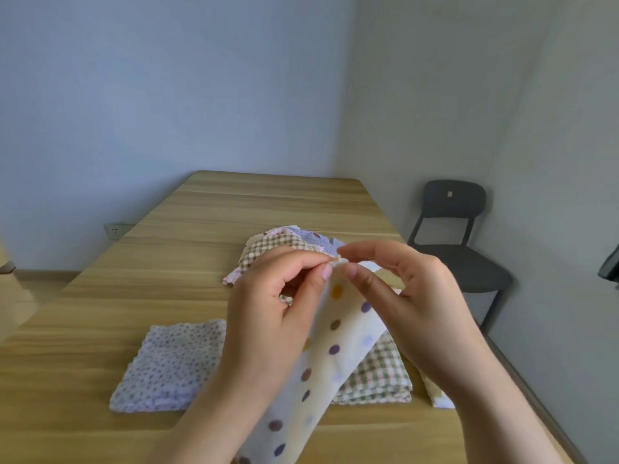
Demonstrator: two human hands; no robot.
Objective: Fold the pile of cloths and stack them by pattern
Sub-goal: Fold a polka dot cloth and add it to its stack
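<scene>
A cream cloth with coloured polka dots hangs in the air over the wooden table. My left hand and my right hand both pinch its top corner, fingertips nearly touching. A folded lilac floral cloth lies flat at the left. A folded green and pink check cloth lies behind the hanging cloth. Farther back sits an unfolded pile with a brown check cloth and pale patterned ones. Another folded cloth edge peeks out under my right wrist.
A dark grey chair stands beside the table's right edge, near the wall. A wall socket sits low on the left wall. Bare tabletop stretches beyond the pile and to the left.
</scene>
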